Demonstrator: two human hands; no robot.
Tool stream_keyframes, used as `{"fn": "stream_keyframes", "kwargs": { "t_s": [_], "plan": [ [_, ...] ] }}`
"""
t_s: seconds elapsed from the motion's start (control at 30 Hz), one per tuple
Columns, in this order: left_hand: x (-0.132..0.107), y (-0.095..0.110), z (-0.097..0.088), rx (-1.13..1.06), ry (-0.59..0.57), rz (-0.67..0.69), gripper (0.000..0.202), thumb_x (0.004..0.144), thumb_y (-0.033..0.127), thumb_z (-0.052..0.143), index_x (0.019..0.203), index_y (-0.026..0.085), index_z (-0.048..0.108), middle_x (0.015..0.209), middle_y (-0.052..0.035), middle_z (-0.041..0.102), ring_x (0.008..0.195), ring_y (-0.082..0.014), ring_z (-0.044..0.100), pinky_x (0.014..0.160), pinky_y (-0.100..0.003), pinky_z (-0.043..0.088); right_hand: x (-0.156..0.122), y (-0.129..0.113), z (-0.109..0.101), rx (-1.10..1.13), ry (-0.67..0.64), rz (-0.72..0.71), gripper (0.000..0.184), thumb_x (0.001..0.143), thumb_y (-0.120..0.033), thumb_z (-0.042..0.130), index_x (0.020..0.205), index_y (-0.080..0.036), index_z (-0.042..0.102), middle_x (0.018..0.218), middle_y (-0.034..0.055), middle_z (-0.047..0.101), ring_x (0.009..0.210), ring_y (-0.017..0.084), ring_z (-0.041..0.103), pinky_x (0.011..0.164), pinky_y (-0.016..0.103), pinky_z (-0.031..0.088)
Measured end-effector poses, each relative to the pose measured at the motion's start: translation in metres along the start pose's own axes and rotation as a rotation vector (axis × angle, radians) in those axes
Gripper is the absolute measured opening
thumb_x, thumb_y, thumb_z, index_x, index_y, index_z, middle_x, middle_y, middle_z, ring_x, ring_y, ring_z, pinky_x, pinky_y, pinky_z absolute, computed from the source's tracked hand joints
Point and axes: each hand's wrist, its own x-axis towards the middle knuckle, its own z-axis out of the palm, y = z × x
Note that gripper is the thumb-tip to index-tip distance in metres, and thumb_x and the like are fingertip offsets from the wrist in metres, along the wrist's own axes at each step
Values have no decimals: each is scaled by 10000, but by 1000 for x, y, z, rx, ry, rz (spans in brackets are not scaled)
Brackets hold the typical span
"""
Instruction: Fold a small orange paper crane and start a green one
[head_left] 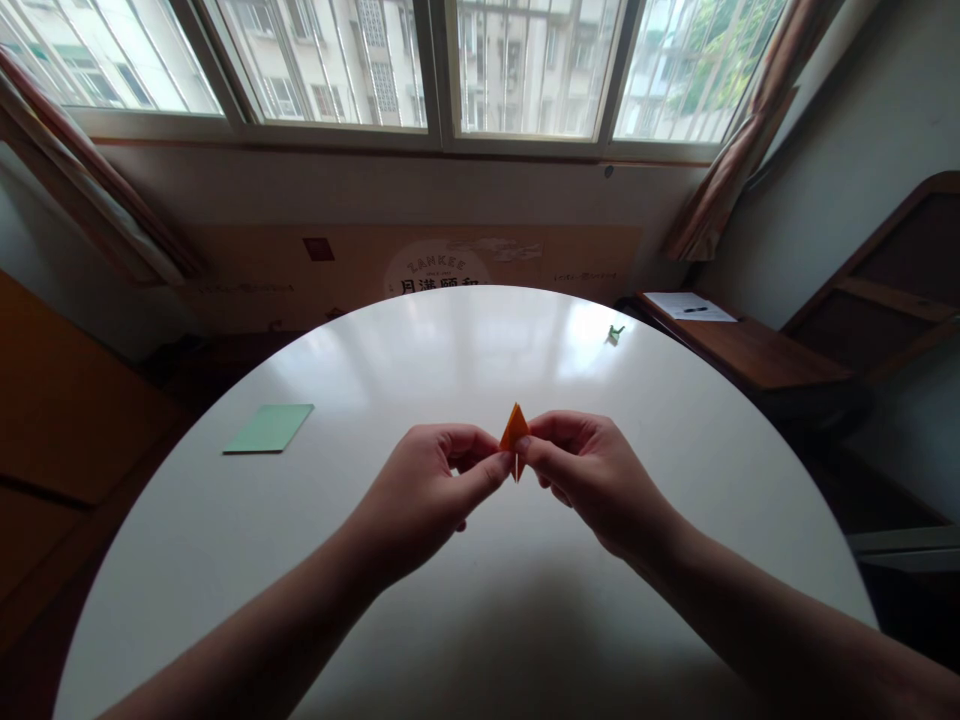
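Note:
A small folded piece of orange paper point(514, 430) is held above the middle of the round white table point(480, 600). My left hand point(424, 490) pinches it from the left with thumb and forefinger. From the right, my right hand point(589, 475) pinches the same piece. Both hands meet at the paper, their fingers curled and closed. The paper stands on edge with a pointed tip up; its lower part is hidden between my fingertips.
A green paper sheet point(268, 428) lies flat at the table's left. A small green folded figure point(615, 333) sits near the far right rim. A wooden side table point(750, 350) with a white paper and pen point(690, 307) stands to the right, under the window.

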Motion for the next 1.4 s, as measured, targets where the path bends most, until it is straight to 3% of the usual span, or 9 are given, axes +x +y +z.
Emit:
{"fn": "stream_keyframes", "kwargs": {
  "t_s": [0.2, 0.33, 0.47, 0.6, 0.73, 1.0, 1.4],
  "plan": [
    [-1, -1, -1, 29, 25, 52, 175, 832, 313, 679, 770, 173, 764, 646, 0, 665, 497, -95, 483, 403, -173, 393, 0, 2, 3, 20, 5, 40, 95, 794, -243, 718, 736, -172, 741, 537, -46, 551, 470, 71, 403, 485, 227, 341],
    [-3, 5, -3, 89, 31, 81, 189, 855, 316, 659, 816, 176, 780, 721, -25, 724, 553, -116, 539, 421, -178, 417, 1, 2, 3, 18, 15, 53, 110, 804, -256, 705, 735, -172, 724, 534, -43, 555, 467, 75, 401, 483, 232, 342],
    [-4, 7, -5, 86, 49, 78, 227, 864, 367, 655, 845, 174, 773, 744, -36, 733, 574, -140, 572, 431, -199, 450, 1, 2, 2, -16, 16, 25, 102, 800, -259, 703, 759, -172, 738, 585, -16, 610, 520, 99, 472, 507, 240, 371],
    [-2, 5, -4, 110, 101, 149, 190, 861, 317, 655, 802, 170, 760, 744, -37, 740, 607, -146, 610, 468, -200, 456, 1, 4, 3, -91, -31, 4, 123, 792, -263, 717, 715, -167, 729, 644, 12, 658, 600, 123, 528, 557, 250, 401],
    [0, 1, -1, 128, 121, 194, 201, 876, 292, 636, 758, 171, 744, 688, -14, 713, 549, -116, 565, 475, -197, 431, 0, 5, 4, -150, -43, 6, 93, 790, -243, 707, 745, -166, 732, 650, 12, 664, 610, 132, 542, 567, 257, 409],
    [0, -2, 0, 111, 89, 160, 208, 883, 323, 622, 833, 160, 741, 774, -46, 736, 603, -142, 607, 472, -211, 441, 3, 4, 1, -95, -4, 3, 118, 803, -267, 705, 758, -161, 730, 651, 15, 667, 597, 128, 554, 554, 248, 426],
    [2, -2, 2, 110, 122, 160, 175, 840, 287, 619, 787, 164, 733, 715, -22, 715, 580, -134, 581, 493, -215, 437, 1, 3, 3, -150, -2, -18, 126, 779, -279, 719, 734, -161, 722, 646, 20, 661, 595, 135, 543, 553, 255, 427]
  ]
}}
